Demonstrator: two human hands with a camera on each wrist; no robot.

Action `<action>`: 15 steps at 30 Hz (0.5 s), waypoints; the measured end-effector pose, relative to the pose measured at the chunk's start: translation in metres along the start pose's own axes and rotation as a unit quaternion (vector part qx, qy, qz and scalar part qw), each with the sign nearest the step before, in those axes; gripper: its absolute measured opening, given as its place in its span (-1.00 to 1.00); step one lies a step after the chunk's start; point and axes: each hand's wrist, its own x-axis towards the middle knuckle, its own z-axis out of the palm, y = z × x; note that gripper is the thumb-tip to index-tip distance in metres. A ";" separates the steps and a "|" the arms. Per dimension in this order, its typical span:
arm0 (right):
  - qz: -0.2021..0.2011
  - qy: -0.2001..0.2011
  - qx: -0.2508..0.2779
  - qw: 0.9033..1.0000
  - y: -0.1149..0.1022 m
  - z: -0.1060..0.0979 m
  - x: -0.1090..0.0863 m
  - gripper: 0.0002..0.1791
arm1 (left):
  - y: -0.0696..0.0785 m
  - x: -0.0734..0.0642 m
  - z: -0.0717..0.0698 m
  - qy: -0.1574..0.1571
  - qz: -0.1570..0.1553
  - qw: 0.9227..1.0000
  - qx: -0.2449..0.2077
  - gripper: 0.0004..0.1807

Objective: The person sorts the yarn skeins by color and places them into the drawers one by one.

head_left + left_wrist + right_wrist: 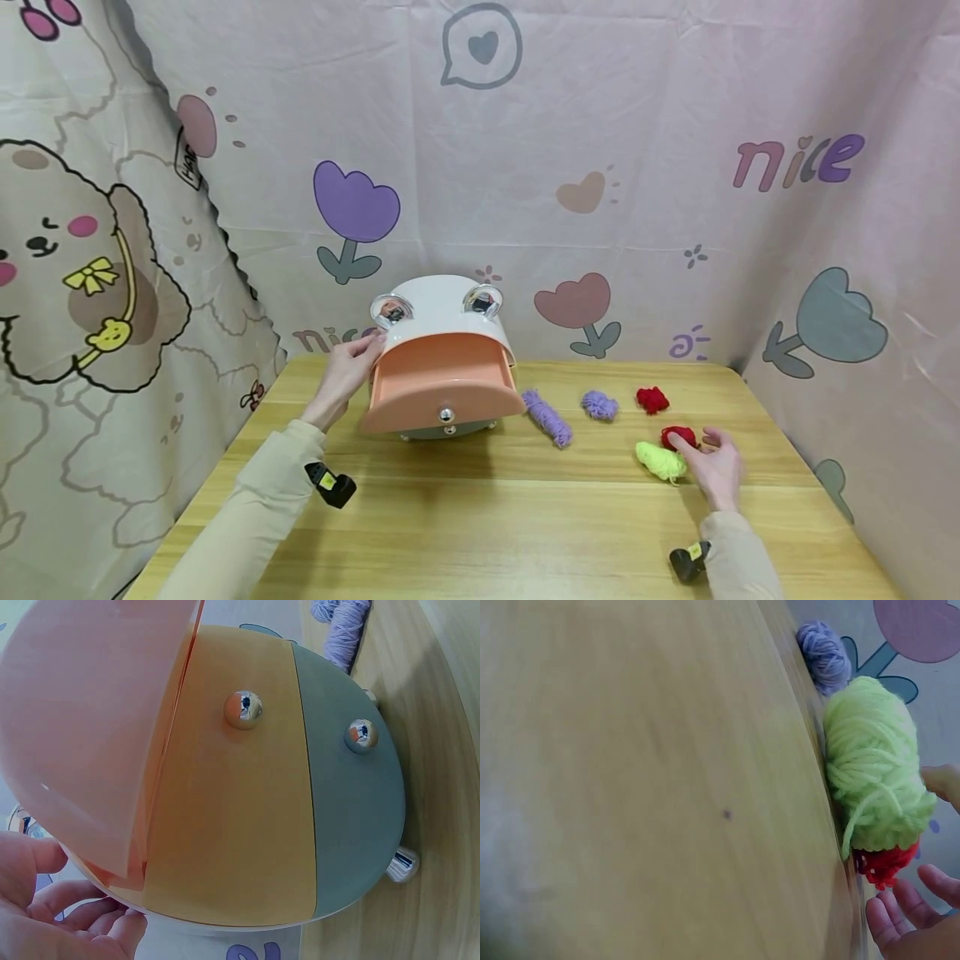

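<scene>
A small frog-like drawer cabinet with a white shell and two shiny eyes stands on the table. Its salmon top drawer is pulled out. My left hand grips the shell's left edge, thumb near the eye and fingers bent lower along the side. On the right, my right hand reaches around a red yarn ball, thumb at the ball and other fingers spread on its far side. A yellow-green yarn bundle lies right beside it and partly hides the red yarn in the right wrist view.
Between the cabinet and the right hand lie a long purple yarn bundle, a rounder purple yarn ball and another red yarn ball. A patterned curtain hangs behind the wooden table.
</scene>
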 end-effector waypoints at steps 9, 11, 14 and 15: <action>-0.020 0.003 -0.045 0.999 -0.003 0.008 0.004 -0.16 | 0.001 -0.001 0.000 -0.002 0.000 1.000 0.002 -0.39; -0.027 0.003 -0.057 0.998 -0.004 0.009 0.005 -0.19 | 0.001 0.000 0.000 -0.002 0.001 1.000 0.003 -0.39; -0.035 0.002 -0.073 0.997 -0.005 0.012 0.006 -0.23 | 0.000 0.000 0.000 -0.002 0.003 1.000 0.004 -0.39; -0.037 0.002 -0.076 0.996 -0.006 0.013 0.006 -0.25 | 0.000 0.000 0.000 -0.001 0.003 1.000 0.003 -0.39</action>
